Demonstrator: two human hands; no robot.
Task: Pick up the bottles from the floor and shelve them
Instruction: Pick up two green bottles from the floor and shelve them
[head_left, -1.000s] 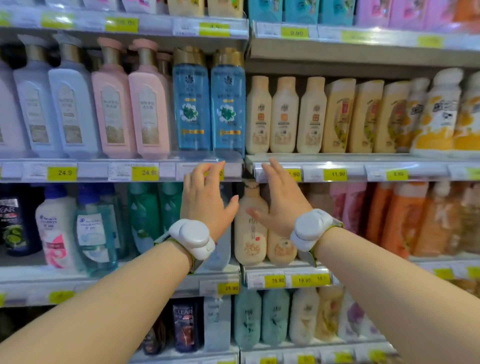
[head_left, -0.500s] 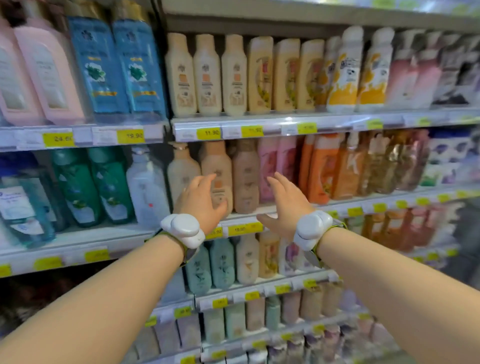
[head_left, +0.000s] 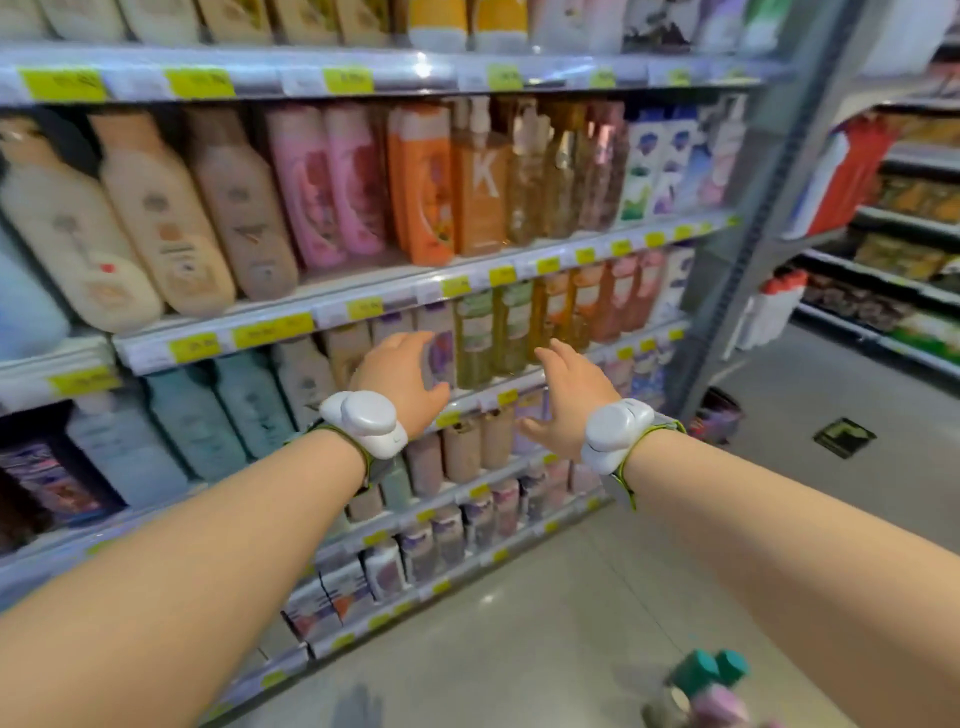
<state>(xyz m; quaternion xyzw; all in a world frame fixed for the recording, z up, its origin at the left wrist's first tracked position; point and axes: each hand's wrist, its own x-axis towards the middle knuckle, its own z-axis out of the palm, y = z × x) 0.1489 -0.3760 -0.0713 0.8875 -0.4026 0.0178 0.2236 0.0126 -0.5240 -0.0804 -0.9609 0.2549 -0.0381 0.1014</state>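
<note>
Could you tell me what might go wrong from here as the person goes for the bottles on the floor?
1. The bottles on the floor sit at the frame's bottom edge, blurred and bunched; grabbing several at once could drop one.
2. Both the left hand and the right hand are empty and spread close to the packed shelf; a careless swing down might knock a bottle off.
3. The black mat on the floor could catch a foot.
</note>
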